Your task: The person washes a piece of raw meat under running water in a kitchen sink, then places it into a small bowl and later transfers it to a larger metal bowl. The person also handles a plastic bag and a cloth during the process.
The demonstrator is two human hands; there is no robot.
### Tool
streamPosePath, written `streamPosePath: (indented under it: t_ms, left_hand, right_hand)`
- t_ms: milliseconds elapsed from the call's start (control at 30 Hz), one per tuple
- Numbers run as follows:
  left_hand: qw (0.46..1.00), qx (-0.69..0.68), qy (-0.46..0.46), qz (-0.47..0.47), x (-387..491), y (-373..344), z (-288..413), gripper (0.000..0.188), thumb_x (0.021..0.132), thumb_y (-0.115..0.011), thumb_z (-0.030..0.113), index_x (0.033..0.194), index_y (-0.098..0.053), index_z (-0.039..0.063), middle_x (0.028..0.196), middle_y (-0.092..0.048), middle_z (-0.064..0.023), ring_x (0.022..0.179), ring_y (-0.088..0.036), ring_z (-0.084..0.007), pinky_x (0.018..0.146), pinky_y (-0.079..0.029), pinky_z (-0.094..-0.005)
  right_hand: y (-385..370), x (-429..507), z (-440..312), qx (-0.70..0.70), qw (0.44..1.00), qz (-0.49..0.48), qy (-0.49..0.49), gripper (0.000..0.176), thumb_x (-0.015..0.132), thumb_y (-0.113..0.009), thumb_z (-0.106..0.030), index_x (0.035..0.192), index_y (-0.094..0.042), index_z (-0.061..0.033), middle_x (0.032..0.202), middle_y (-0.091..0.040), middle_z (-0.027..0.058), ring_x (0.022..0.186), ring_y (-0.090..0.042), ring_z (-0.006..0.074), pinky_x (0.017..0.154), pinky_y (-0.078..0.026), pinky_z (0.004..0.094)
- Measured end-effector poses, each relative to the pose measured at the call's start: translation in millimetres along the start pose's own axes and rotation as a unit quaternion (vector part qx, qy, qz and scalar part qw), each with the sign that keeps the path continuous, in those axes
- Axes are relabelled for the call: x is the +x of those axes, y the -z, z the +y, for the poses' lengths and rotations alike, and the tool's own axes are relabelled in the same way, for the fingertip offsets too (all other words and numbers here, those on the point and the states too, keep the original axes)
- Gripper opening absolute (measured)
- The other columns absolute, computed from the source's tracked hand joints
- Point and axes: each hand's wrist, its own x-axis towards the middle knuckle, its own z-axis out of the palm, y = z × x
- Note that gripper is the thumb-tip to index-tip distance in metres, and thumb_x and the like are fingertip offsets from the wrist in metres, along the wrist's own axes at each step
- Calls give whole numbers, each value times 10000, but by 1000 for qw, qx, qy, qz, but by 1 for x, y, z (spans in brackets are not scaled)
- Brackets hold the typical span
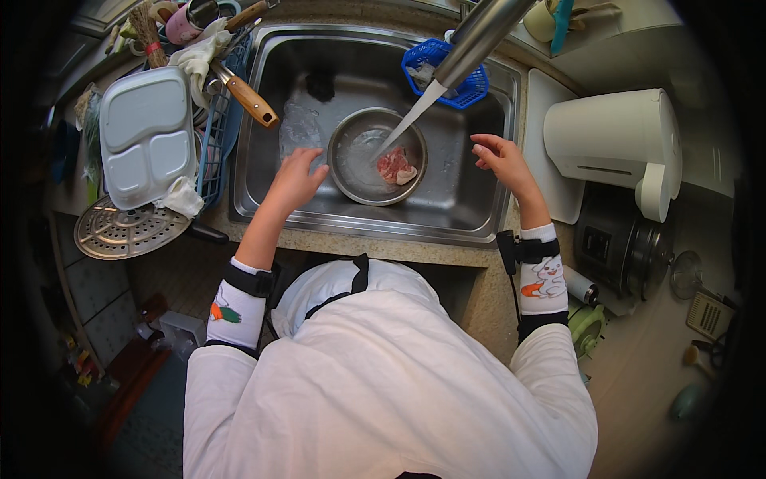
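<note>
Water pours from the metal faucet (473,51) into a round stainless steel bowl (336,173) standing in the sink (467,197). A piece of raw red meat with pale fat (395,165) lies at the bowl's right side, close to the stream. My left hand (300,178) hovers just left of the bowl's rim, fingers apart and holding nothing. Beside it, a clear plastic bag (298,127) rests on the sink floor. My right hand (501,160) hangs over the sink's right edge, empty, with fingers loosely bent.
A blue plastic basket (473,90) sits at the sink's back right. On the left, a dish rack (215,143) holds a white divided tray (149,138); a wooden-handled utensil (251,103) juts over the sink. A white kettle-like appliance (610,141) stands at right.
</note>
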Motion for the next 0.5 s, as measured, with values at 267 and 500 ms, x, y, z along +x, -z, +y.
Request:
streamPosePath:
  t_ms: [267,500]
  left_hand:
    - [1000,21,19,4,-9,-8,-26,392,838,-597,225,1167,-570,14,1200,-548,-153,1148,-477,-341,973,-385,-391]
    - [999,-13,31,-18,-15,-17,-25,401,836,-603,236,1172,-573,19,1209,-547,-162,1153,-474,-343,977,-382,-394]
  right_hand:
    - [-12,-1,10,-1,1000,-7,-20,324,889,-592,-187,1154,-589,-2,857,-632,38,703,-580,93,658,-494,244]
    - [-15,0,12,15,999,-17,-40,325,885,-599,-197,1147,-595,-6,852,-632,39,693,-584,99,653,-497,248]
